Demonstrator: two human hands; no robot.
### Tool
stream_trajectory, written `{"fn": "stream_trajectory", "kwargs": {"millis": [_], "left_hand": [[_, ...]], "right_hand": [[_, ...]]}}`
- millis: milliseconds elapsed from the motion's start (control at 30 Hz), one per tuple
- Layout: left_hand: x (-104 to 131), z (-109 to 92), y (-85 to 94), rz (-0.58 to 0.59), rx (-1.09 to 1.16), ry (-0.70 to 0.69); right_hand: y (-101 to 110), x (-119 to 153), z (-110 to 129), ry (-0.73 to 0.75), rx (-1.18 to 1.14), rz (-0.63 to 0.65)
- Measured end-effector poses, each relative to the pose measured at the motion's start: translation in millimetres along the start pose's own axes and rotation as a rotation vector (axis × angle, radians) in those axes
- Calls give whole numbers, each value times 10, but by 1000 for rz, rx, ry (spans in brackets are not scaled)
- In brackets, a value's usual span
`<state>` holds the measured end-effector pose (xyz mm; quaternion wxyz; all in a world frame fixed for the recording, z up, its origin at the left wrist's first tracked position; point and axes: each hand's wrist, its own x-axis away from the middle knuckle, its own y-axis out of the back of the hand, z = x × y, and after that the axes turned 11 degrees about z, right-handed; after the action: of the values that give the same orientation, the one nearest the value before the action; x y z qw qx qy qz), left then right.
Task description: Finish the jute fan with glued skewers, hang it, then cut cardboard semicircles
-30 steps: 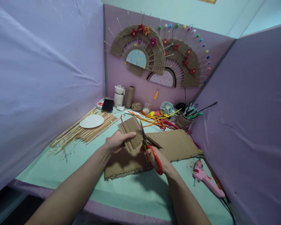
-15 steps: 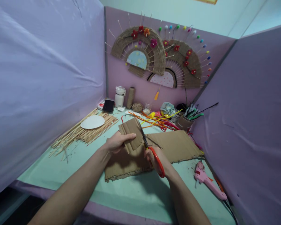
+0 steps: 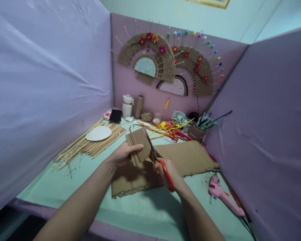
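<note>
A small piece of brown cardboard [image 3: 138, 142] with a curved right edge is pinched in my left hand [image 3: 122, 153], thumb on top and the other fingers hidden beneath. My right hand [image 3: 164, 170] is closed round the red-handled scissors [image 3: 167, 175]. Their blades lie along the right edge of the piece, pointing up and away from me. A narrow offcut of cardboard [image 3: 158, 153] hangs beside the blades. Under both hands lies a large cardboard sheet [image 3: 185, 157] with ragged edges, flat on the pale green tabletop [image 3: 77, 187].
Bamboo sticks [image 3: 75, 149] lie at left with a white scalloped disc [image 3: 98, 133] on them. A pink glue gun [image 3: 224, 195] with its cord rests at right. Behind are pipe cleaners [image 3: 165, 130], a pen holder [image 3: 198, 131], twine [image 3: 146, 116] and a white bottle [image 3: 127, 106].
The view has tilted slightly. The offcut beside the scissors has shifted and now looks shorter, close against the blades. Both hands keep their grips.
</note>
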<state>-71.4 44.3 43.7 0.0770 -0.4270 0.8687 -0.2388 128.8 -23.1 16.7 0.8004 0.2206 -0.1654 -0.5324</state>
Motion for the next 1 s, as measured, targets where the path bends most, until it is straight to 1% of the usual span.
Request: {"fn": "stream_trajectory", "kwargs": {"millis": [133, 267, 400, 567, 667, 800, 1000], "left_hand": [[12, -25, 32, 17, -7, 7], [15, -18, 47, 73, -39, 18], [27, -14, 25, 110, -73, 31], [35, -25, -15, 73, -82, 5], [27, -24, -19, 50, -82, 4], [22, -19, -9, 63, -78, 1], [32, -9, 10, 61, -69, 2]], "right_hand": [[45, 21, 0, 89, 1, 97], [81, 60, 7, 161, 45, 179], [111, 85, 9, 157, 84, 202], [132, 102, 34, 144, 109, 234], [117, 106, 78, 126, 112, 229], [78, 109, 124, 101, 96, 170], [40, 85, 53, 108, 46, 142]]}}
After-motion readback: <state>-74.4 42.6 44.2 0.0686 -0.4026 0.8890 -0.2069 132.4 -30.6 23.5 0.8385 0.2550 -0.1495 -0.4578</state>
